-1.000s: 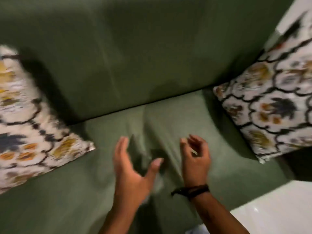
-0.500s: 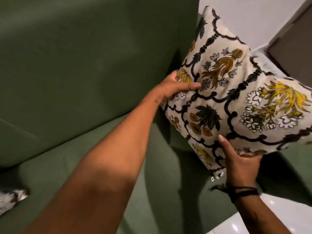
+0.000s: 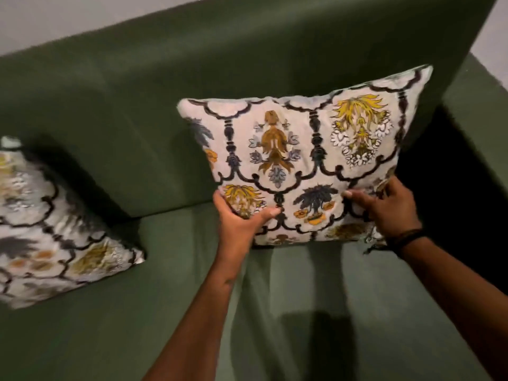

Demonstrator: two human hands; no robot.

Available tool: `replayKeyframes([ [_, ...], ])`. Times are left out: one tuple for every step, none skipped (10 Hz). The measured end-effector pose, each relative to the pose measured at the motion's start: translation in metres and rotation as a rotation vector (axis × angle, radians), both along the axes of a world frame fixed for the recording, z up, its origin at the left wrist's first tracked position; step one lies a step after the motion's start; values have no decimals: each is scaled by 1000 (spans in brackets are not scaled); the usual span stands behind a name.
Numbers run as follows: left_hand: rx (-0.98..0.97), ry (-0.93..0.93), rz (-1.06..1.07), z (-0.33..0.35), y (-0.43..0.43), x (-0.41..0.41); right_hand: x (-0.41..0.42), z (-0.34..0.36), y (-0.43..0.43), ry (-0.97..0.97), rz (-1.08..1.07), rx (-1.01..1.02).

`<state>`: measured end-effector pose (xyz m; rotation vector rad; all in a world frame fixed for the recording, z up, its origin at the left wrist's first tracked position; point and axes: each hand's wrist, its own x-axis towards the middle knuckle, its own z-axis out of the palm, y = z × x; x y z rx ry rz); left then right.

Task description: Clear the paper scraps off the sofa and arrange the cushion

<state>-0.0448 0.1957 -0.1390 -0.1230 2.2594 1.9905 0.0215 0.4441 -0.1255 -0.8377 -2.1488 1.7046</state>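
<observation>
A white cushion (image 3: 302, 160) with a black lattice and yellow and blue flower print stands upright against the green sofa's backrest (image 3: 137, 111), towards the right end. My left hand (image 3: 239, 221) grips its lower left corner, thumb on the front. My right hand (image 3: 384, 207), with a dark band at the wrist, grips its lower right corner. The cushion's bottom edge is at the seat (image 3: 275, 312). No paper scraps show on the seat.
A second cushion (image 3: 46, 224) of the same print lies tilted at the left end of the sofa. The right armrest (image 3: 478, 127) rises beside the held cushion, with a dark gap between them. A pale wall (image 3: 55, 15) shows behind.
The cushion has gone from tilted and lifted near the armrest to upright and square against the backrest. My left hand moved from its upper edge to its lower left corner.
</observation>
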Motion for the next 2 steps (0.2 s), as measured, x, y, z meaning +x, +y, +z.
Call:
replayKeyframes([
  [-50,-124,-16,12,-8,11,5,19,-8,-109,-5,39],
  [-138,-72,140,68,-46,42,55,74,-35,-139,-182,228],
])
